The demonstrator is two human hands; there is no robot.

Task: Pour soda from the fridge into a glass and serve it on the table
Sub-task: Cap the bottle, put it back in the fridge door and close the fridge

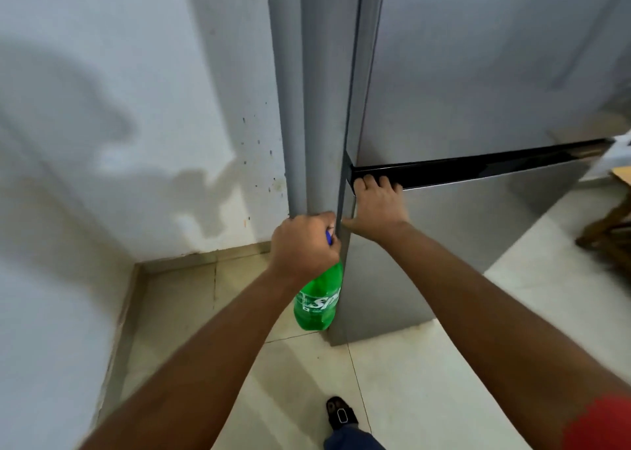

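A green Sprite soda bottle point(318, 304) with a blue cap hangs upright by its neck from my left hand point(305, 245), just left of the fridge's corner. The grey fridge point(478, 84) fills the upper right. Its lower door point(454, 231) looks flush with the body. My right hand point(378, 206) lies flat on that door's top left corner, fingertips hooked into the black recess point(478, 169) between the two doors. No glass or table is in view.
A white wall point(119, 125) stands close on the left and meets the pale tiled floor point(409, 374). My foot in a dark sandal point(339, 413) is at the bottom. A wooden piece of furniture point(611, 231) stands at the right edge.
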